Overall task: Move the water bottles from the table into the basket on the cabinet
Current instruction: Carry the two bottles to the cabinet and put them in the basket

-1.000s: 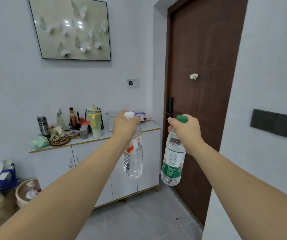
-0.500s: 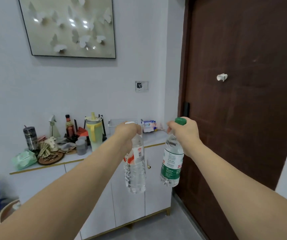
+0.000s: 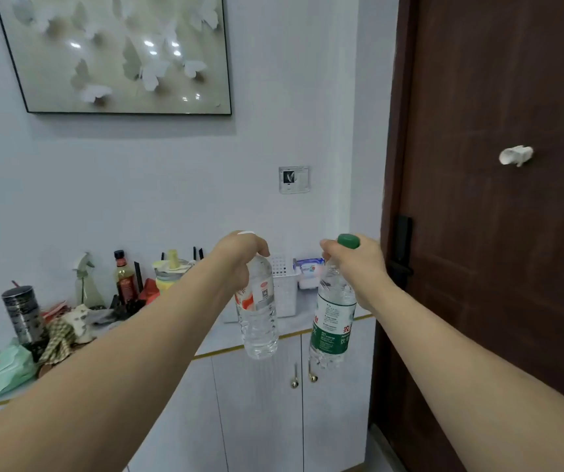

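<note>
Both bottles hang upright by their necks. Left hand (image 3: 239, 257) grips the red-label bottle (image 3: 258, 315); right hand (image 3: 355, 264) grips the green-label bottle (image 3: 333, 321). White basket (image 3: 285, 287) sits on the cabinet (image 3: 256, 396) just beyond, between the hands; left hand appears nearer.

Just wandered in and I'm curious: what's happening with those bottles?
A person carries two clear plastic water bottles by their necks: the left hand holds the white-capped, red-labelled bottle, the right hand the green-capped, green-labelled bottle. Both hang before the white cabinet, near its white perforated basket, not yet inside.
</note>
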`<state>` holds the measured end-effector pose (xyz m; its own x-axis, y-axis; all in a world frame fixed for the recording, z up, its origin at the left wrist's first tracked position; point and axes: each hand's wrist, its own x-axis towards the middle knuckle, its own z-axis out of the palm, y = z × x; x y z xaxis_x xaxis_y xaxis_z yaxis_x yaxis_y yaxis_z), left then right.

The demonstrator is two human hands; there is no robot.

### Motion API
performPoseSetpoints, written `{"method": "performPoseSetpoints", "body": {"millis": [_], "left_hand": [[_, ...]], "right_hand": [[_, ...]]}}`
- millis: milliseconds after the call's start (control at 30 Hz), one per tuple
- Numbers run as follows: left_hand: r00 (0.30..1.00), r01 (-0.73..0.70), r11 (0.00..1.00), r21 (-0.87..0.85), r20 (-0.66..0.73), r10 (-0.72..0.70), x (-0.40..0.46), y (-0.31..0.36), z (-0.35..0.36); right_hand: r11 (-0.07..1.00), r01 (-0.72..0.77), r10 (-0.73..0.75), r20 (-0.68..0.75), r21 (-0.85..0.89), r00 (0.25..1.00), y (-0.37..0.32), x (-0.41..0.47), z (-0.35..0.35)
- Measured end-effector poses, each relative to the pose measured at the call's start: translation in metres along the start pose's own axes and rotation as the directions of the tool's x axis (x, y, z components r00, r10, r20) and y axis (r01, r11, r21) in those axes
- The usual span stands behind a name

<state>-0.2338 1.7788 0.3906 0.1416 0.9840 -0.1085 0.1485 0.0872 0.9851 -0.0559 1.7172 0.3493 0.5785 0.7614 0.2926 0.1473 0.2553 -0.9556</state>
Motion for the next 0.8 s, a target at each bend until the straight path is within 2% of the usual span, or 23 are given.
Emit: {"method": "performPoseSetpoints", "body": {"millis": [333,467,633,800], "left_hand": [[0.995,-0.051,0.992,-0.114,0.074,0.06,0.196,0.038,-0.028],[0.997,-0.063,0.996,-0.062,0.043,0.065,0.277,0.051,-0.037],[0.999,-0.034,0.998,0.049,0.039,0.032,0.368,0.044,-0.037],[0.999,0.053,0.989,0.14,0.003,-0.054,0.452,0.0,-0.023]], "right_hand": [[0.998,0.068,-0.068,0.03,-0.003,0.997,0.032,0.168,0.127],[0.996,0.084,-0.083,0.069,-0.023,0.994,0.043,0.235,0.183],[0.999,0.006,-0.001,0.108,-0.041,0.994,0.085,0.305,0.234],[0.991,-0.133,0.136,0.142,-0.031,0.981,0.164,0.356,0.272]]}}
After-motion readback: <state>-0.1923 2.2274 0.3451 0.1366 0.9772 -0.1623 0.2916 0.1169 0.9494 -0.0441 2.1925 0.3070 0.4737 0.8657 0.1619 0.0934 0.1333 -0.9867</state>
